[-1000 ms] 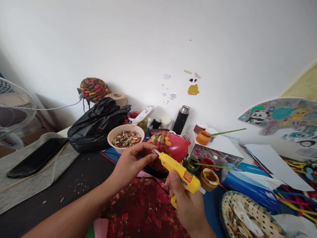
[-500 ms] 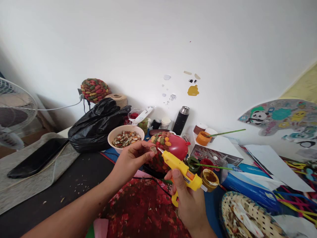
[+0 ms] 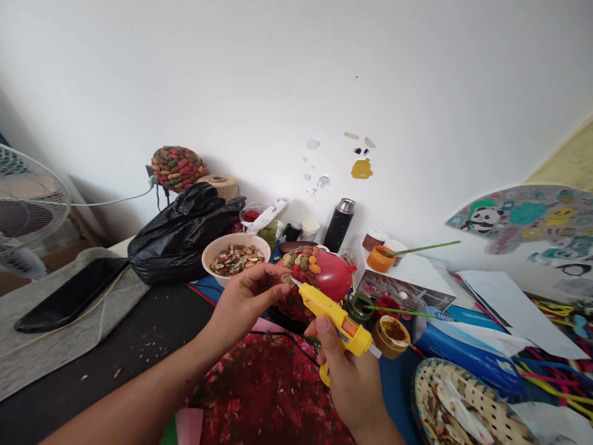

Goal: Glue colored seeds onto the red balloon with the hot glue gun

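Note:
My right hand (image 3: 347, 377) grips a yellow glue gun (image 3: 328, 312), with a clear glue stick poking out of its back end. The nozzle points up and left and meets, or nearly meets, a small pale nut shell (image 3: 287, 279). That shell is pinched between the thumb and fingers of my left hand (image 3: 252, 293). Just behind both hands lies a red balloon (image 3: 336, 275), its left part covered in green, orange and brown shells. The lower side of the balloon is partly hidden by my hands and the gun. A bowl (image 3: 207, 262) of loose shells stands behind my left hand.
Open paint jars (image 3: 393, 337) with green sticks crowd the right. A woven basket (image 3: 491, 395) sits at lower right. A black plastic bag (image 3: 171, 241), a shell-covered ball (image 3: 178, 168) and a twine spool (image 3: 222, 185) are at left. A black flask (image 3: 339, 225) stands by the wall.
The glue gun has shifted slightly left, bringing its nozzle up to the nut shell. My left hand stays almost where it was.

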`<state>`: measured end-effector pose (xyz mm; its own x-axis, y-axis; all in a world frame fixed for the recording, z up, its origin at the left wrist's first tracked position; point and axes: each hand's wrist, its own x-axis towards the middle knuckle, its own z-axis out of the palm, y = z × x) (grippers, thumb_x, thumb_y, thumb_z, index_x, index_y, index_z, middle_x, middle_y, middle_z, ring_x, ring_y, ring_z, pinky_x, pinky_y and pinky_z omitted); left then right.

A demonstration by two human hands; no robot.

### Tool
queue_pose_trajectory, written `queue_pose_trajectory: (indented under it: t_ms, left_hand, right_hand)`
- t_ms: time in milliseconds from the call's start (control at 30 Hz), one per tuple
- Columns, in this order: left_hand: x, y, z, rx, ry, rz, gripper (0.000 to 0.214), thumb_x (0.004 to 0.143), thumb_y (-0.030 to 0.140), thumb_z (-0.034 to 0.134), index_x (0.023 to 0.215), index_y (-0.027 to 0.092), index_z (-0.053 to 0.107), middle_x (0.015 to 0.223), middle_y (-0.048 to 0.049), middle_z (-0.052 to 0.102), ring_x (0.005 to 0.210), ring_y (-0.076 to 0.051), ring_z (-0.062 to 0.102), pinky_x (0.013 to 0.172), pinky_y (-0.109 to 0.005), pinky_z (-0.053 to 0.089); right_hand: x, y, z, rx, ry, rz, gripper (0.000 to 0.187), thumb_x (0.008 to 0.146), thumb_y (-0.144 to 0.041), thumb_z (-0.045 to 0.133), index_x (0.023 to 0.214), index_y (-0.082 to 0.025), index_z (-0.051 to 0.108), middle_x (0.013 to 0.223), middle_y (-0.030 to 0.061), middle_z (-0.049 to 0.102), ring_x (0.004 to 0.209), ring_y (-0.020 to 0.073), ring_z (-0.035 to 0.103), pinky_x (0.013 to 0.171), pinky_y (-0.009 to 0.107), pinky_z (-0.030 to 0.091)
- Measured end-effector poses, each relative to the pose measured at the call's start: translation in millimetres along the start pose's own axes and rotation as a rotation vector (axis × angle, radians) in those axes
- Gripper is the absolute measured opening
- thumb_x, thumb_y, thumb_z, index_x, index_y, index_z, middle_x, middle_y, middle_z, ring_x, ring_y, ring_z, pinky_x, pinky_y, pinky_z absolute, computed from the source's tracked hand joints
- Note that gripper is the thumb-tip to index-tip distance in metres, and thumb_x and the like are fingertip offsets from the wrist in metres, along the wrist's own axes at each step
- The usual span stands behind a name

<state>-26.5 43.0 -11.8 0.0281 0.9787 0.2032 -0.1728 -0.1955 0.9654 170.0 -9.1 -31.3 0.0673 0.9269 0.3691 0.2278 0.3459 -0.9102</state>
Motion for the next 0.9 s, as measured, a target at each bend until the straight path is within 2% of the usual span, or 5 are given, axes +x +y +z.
queue_pose_trajectory:
  t_ms: [400, 600, 733, 833, 900]
  left_hand:
    - [0, 2, 0.8, -0.024, 0.012, 0.007, 0.038, 0.071, 0.045, 0.103, 0.091, 0.019, 0.082, 0.086, -0.0038, 0.082, 0.079, -0.02, 0.074, 0.077, -0.029, 0.061]
    - [2, -1, -3.2, 0.002, 0.046, 0.024, 0.042, 0.072, 0.049, 0.102, 0.096, 0.019, 0.085, 0.09, -0.0051, 0.083, 0.081, -0.02, 0.074, 0.077, -0.029, 0.061]
    - [12, 4, -19.3, 0.086, 0.177, 0.109, 0.042, 0.073, 0.049, 0.102, 0.099, 0.019, 0.086, 0.092, -0.0058, 0.084, 0.081, -0.021, 0.074, 0.072, -0.028, 0.06]
    - [24, 19, -38.9, 0.037, 0.384, 0.192, 0.035, 0.077, 0.038, 0.1, 0.102, 0.02, 0.084, 0.093, -0.0016, 0.084, 0.075, -0.015, 0.07, 0.069, -0.024, 0.057]
    - [29, 31, -50.9, -0.091, 0.529, 0.338, 0.027, 0.079, 0.028, 0.099, 0.099, 0.019, 0.082, 0.094, 0.0025, 0.082, 0.074, -0.01, 0.067, 0.068, -0.019, 0.054]
  right_hand:
    - [-2, -12, 1, -0.013, 0.045, 0.06, 0.066, 0.099, -0.082, 0.065, 0.076, -0.022, 0.081, 0.059, 0.0011, 0.065, 0.048, 0.0162, 0.055, 0.046, 0.026, 0.045]
    - [-1, -6, 1, 0.005, 0.042, 0.041, 0.064, 0.1, -0.078, 0.066, 0.076, -0.022, 0.082, 0.054, -0.0008, 0.059, 0.045, 0.0152, 0.052, 0.043, 0.025, 0.042]
    - [-1, -2, -1, 0.028, 0.063, 0.014, 0.062, 0.101, -0.076, 0.067, 0.077, -0.021, 0.084, 0.054, -0.0006, 0.058, 0.047, 0.0156, 0.054, 0.043, 0.025, 0.041]
    - [-2, -3, -4, 0.068, 0.134, 0.107, 0.065, 0.098, -0.08, 0.068, 0.078, -0.02, 0.084, 0.054, -0.001, 0.057, 0.049, 0.0156, 0.055, 0.045, 0.025, 0.043]
    - [0, -3, -7, 0.123, 0.174, 0.161, 0.068, 0.097, -0.082, 0.067, 0.079, -0.019, 0.083, 0.055, -0.0008, 0.058, 0.049, 0.0149, 0.056, 0.046, 0.023, 0.045]
